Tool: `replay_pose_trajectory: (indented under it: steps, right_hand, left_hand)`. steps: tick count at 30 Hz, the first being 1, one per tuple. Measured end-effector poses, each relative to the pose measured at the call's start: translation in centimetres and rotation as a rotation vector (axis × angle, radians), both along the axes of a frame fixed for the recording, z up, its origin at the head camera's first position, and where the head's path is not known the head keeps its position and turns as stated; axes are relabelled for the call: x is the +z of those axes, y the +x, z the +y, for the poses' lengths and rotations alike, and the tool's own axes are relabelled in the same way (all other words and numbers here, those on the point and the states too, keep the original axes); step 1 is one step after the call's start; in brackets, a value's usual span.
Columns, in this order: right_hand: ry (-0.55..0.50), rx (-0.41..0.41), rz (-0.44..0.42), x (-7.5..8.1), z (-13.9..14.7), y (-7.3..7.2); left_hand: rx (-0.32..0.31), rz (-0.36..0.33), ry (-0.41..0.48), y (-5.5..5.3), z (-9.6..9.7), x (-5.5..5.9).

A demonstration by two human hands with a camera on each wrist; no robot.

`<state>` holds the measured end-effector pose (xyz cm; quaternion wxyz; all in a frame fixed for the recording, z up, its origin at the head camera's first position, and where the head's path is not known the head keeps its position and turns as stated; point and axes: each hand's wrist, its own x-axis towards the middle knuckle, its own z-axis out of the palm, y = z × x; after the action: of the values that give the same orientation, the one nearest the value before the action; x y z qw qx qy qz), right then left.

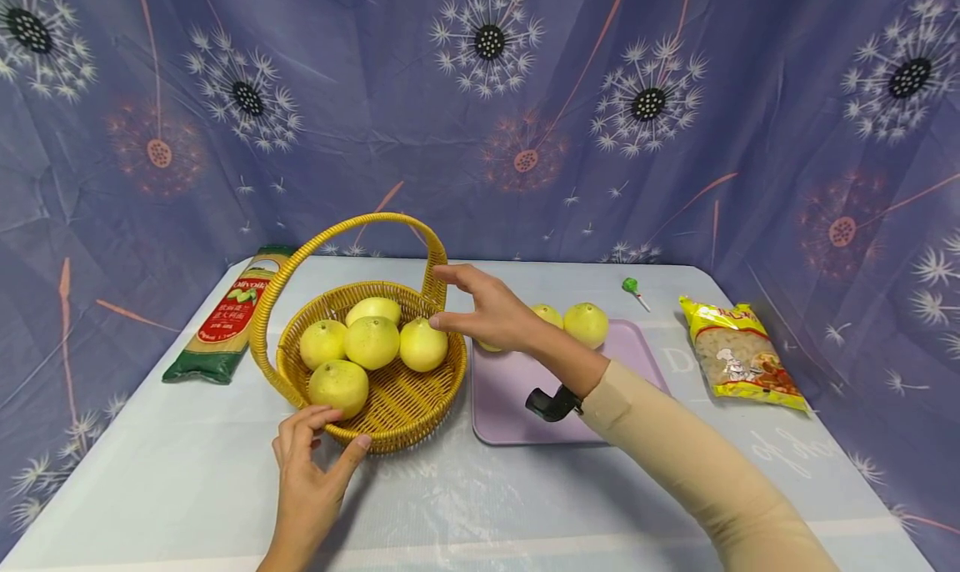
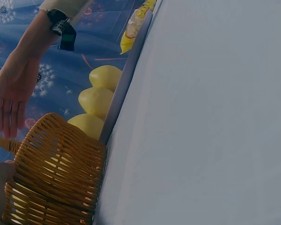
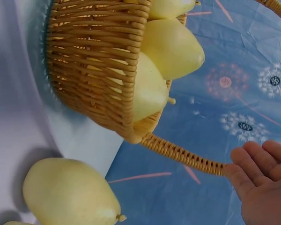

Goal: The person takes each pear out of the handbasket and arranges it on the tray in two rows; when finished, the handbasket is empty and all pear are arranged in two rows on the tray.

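Note:
A yellow wicker basket (image 1: 408, 401) with a tall hoop handle holds several pale yellow pomelos (image 1: 372, 343). My left hand (image 1: 307, 472) grips the basket's front rim, its fingers over the edge and thumb along the outer wall. Above the basket's right side, my right hand (image 1: 491, 309) extends beside the handle base with its fingers spread and nothing held. Its thumb overlaps the rightmost pomelo (image 1: 423, 347) in the head view. In the right wrist view, its straight fingers appear near the basket handle (image 3: 182, 157).
A purple tray (image 1: 510, 405) right of the basket bears three pomelos (image 1: 587, 326), one partly behind my right hand. A red-green pasta packet (image 1: 228, 313) lies at left. A green lollipop (image 1: 632, 287) and a yellow food bag (image 1: 738, 355) lie at right. A patterned curtain (image 1: 360, 97) hangs behind.

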<state>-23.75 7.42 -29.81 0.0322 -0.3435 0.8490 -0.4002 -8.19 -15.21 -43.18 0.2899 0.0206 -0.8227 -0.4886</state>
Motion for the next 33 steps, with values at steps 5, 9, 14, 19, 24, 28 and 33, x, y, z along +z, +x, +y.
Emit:
replay_pose_trajectory:
  steps: [5,9,14,19,24,28,33]
  right_hand:
    - [0.019,0.028,0.020,0.1,-1.1,-0.4]
    - [0.037,0.037,0.004,0.2,-2.1,-0.6]
    - [0.073,0.053,-0.022,0.1,-3.1,-0.8]
    - [0.122,0.065,-0.031,0.2,-4.1,-1.1]
    - [0.153,0.081,-0.030,0.1,-5.0,-1.4]
    - [0.174,0.094,-0.029,-0.2,-5.5,-1.7]
    - [0.190,0.108,-0.011,-0.6,-6.1,-2.3]
  left_hand:
    - [-0.002,0.000,0.001,0.0,0.0,0.0]
    - [-0.001,0.011,0.000,0.0,0.0,-0.1]
    - [-0.003,0.010,0.003,0.1,0.0,-0.1]
    - [0.001,-0.008,0.007,0.0,0.0,0.0]
    - [0.002,-0.020,0.008,0.0,0.1,0.1]
    - [-0.001,-0.026,0.009,0.0,0.1,0.1]
    - [-0.004,-0.037,0.010,0.0,0.0,0.1]
